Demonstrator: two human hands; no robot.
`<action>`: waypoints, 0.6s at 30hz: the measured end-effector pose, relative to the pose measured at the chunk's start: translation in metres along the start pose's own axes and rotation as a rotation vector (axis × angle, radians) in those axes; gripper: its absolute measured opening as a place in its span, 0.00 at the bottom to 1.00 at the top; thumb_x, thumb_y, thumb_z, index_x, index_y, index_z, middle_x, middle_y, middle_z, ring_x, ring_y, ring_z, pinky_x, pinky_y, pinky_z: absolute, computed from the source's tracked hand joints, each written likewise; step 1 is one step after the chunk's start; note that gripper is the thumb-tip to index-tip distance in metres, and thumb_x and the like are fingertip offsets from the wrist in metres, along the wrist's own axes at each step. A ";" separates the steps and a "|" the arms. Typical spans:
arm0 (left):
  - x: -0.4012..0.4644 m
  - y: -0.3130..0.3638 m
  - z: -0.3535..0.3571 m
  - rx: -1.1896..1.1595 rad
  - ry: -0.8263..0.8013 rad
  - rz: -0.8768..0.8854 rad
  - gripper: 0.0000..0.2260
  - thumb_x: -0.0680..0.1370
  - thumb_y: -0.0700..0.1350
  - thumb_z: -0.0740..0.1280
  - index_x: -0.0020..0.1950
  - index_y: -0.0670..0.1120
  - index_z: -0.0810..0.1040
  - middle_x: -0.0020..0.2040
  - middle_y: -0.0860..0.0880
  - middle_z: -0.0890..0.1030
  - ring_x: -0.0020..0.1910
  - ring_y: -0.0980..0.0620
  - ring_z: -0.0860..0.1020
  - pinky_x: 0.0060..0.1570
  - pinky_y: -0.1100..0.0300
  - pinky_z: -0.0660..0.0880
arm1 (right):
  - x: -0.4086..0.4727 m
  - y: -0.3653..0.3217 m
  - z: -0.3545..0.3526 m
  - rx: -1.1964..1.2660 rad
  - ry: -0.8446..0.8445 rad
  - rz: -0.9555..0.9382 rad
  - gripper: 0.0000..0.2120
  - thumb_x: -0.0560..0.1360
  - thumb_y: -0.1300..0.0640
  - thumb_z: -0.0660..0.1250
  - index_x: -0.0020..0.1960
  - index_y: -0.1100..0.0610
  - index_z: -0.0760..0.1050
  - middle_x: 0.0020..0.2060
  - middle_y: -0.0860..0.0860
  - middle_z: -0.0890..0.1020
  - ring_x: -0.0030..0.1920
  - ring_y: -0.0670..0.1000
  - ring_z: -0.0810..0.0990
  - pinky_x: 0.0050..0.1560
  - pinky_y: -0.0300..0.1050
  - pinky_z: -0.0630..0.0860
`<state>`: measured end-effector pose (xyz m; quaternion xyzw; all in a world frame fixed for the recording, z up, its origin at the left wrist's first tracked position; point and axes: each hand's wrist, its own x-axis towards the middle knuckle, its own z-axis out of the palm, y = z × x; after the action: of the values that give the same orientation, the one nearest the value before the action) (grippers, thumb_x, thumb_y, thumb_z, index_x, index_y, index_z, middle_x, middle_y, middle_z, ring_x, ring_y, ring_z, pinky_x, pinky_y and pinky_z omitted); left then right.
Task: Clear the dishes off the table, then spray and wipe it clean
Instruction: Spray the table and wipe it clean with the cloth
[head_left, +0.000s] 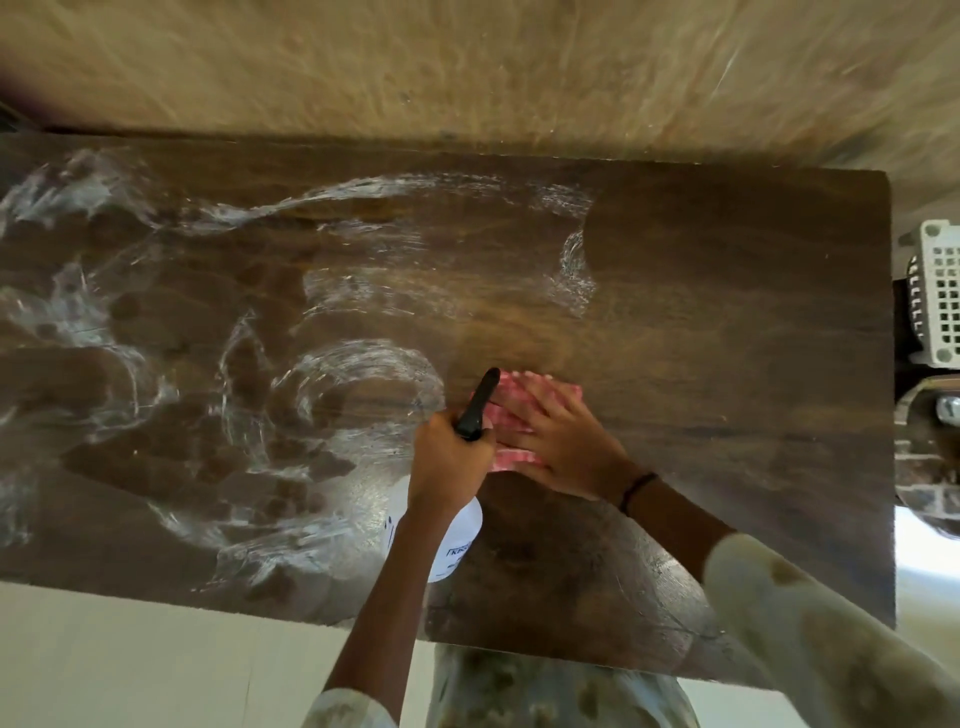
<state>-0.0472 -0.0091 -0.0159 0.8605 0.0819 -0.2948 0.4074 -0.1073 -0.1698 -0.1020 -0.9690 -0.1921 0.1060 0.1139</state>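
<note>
1. Head view, looking straight down: the dark wooden bench (727, 291) fills the picture, no dishes on it, and white foamy smears (218, 322) swirl across the part of it left of the cloth.
2. The pink cloth (511, 402) lies flat on the bench, and the right hand (558, 441) is pressed on top of it, palm down, fingers spread flat, not gripping. Pink shows beyond the fingertips and at the heel of the hand.
3. Just left of the cloth, the left hand (449, 457) is clenched around the neck of the spray bottle (457, 540). Its black nozzle (480, 402) pokes out above the fist and overlaps the cloth's left edge; the white bottle body hangs below the wrist, nearer the person than the cloth.
4. The two hands sit side by side, nearly touching over the cloth.
5. A dark band (638, 491) circles the right wrist; pale patterned sleeves cover both forearms lower down.
6. Far right of the cloth, past the bench edge, stands a white slotted basket (943, 296).
</note>
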 end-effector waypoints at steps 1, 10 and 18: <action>0.003 0.004 0.001 0.004 -0.013 0.007 0.08 0.74 0.40 0.68 0.39 0.36 0.77 0.28 0.40 0.75 0.26 0.45 0.72 0.28 0.58 0.67 | -0.012 0.013 -0.001 -0.032 -0.004 0.000 0.24 0.79 0.39 0.53 0.74 0.42 0.61 0.75 0.52 0.62 0.76 0.62 0.56 0.73 0.64 0.55; 0.030 0.050 0.020 0.096 -0.156 0.073 0.09 0.73 0.39 0.66 0.32 0.46 0.74 0.28 0.48 0.73 0.28 0.47 0.72 0.31 0.54 0.72 | -0.022 0.045 -0.016 -0.051 -0.014 0.275 0.26 0.79 0.36 0.47 0.75 0.42 0.58 0.75 0.54 0.62 0.75 0.62 0.57 0.72 0.63 0.55; 0.043 0.070 0.025 0.202 -0.162 0.124 0.13 0.73 0.41 0.67 0.30 0.50 0.69 0.27 0.52 0.70 0.28 0.52 0.70 0.27 0.63 0.64 | -0.021 0.044 -0.015 -0.057 0.044 0.281 0.27 0.79 0.37 0.44 0.76 0.43 0.51 0.74 0.55 0.64 0.74 0.62 0.57 0.71 0.63 0.53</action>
<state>0.0031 -0.0780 -0.0070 0.8738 -0.0347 -0.3443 0.3416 -0.1073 -0.2205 -0.0960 -0.9912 -0.0548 0.0941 0.0746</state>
